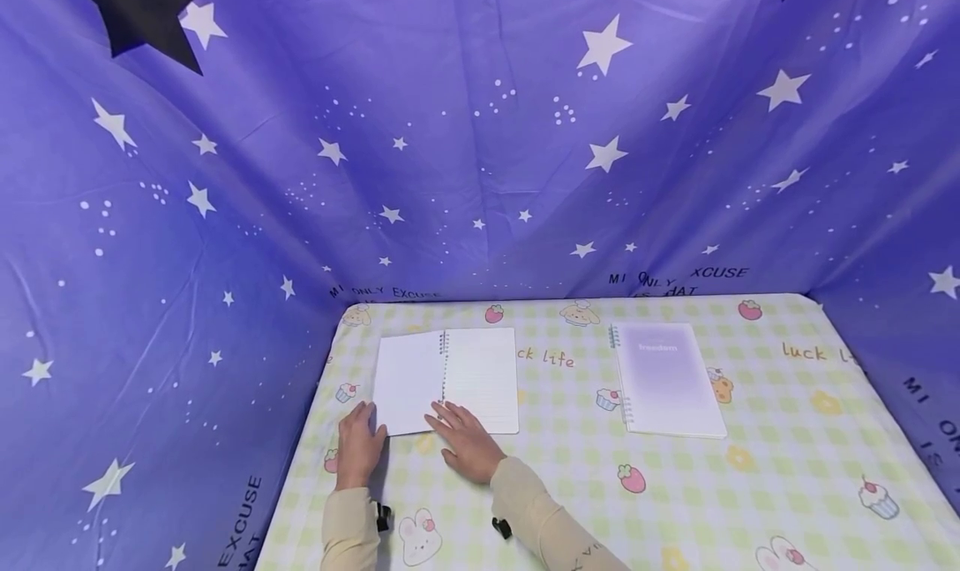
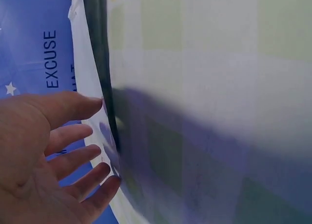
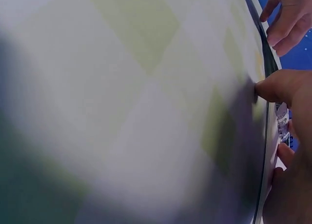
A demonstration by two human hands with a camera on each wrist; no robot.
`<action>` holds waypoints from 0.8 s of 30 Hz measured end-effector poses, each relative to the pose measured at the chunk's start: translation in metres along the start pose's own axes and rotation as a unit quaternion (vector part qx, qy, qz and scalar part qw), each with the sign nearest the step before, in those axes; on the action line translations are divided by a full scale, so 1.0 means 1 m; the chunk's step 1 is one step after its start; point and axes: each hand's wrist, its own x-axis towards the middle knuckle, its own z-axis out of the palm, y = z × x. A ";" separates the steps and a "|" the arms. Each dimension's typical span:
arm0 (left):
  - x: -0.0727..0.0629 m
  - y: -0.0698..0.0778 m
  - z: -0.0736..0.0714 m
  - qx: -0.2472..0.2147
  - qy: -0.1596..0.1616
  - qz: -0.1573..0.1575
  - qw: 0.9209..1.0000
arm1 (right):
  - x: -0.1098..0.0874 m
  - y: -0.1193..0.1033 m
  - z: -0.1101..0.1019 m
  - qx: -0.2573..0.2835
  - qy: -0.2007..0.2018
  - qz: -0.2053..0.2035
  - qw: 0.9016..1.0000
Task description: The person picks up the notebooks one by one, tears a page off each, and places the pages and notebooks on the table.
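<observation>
A spiral notebook lies opened out on the left half of the table, its blank left leaf and faintly lined right page joined by a coil binding. My left hand touches the leaf's lower left corner. In the left wrist view, that hand's extended fingers and thumb are at the leaf's edge, with a dark gap under it. My right hand spreads its fingers over the lower end of the binding. Its thumb is close to the notebook's near edge in the right wrist view.
A second spiral notebook with a purple cover marked "freedom" lies closed to the right. Under both is a green-checked cloth with cartoon prints. Purple star-printed curtains hang behind and at both sides of the table.
</observation>
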 end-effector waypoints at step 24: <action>0.011 0.072 0.031 -0.025 -0.071 0.112 0.991 | 0.020 0.047 -0.061 0.101 0.071 0.060 0.990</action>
